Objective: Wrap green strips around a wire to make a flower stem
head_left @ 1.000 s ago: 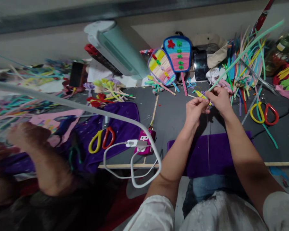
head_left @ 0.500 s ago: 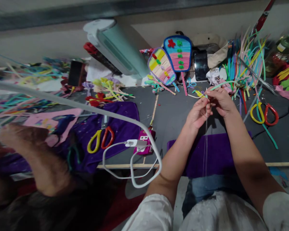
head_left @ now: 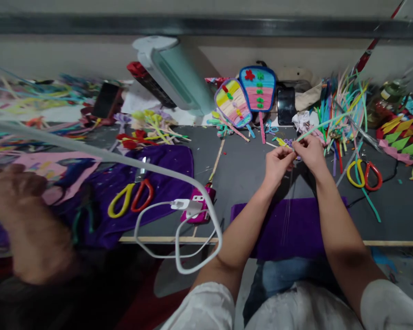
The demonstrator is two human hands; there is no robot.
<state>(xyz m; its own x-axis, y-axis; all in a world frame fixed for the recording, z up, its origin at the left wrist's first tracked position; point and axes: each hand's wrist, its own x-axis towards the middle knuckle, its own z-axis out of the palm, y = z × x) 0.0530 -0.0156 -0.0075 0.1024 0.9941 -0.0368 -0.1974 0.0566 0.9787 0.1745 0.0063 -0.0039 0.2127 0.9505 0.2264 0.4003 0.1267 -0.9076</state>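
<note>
My left hand (head_left: 278, 166) and my right hand (head_left: 309, 153) meet above the dark grey table (head_left: 241, 169), fingertips pinched together on a pale green pipe cleaner (head_left: 321, 124) that runs up and to the right. A thin thread or wire (head_left: 288, 206) hangs down from my fingers over a purple cloth (head_left: 289, 227) at the table's near edge. Small yellow and purple pieces (head_left: 284, 142) lie just beyond my fingers.
A heap of coloured pipe cleaners (head_left: 344, 110) and yellow-red scissors (head_left: 363, 174) lie right. Two striped craft fans (head_left: 248, 96) and a pale green appliance (head_left: 179, 78) stand at the back. Another person's arm (head_left: 24, 220), more scissors (head_left: 131, 197) and a white cable (head_left: 179, 220) are left.
The pipe cleaner's free end swung down from high right to a lower slant. My hands stayed pinched together and the view shifted slightly. The other person's arm moved at left.
</note>
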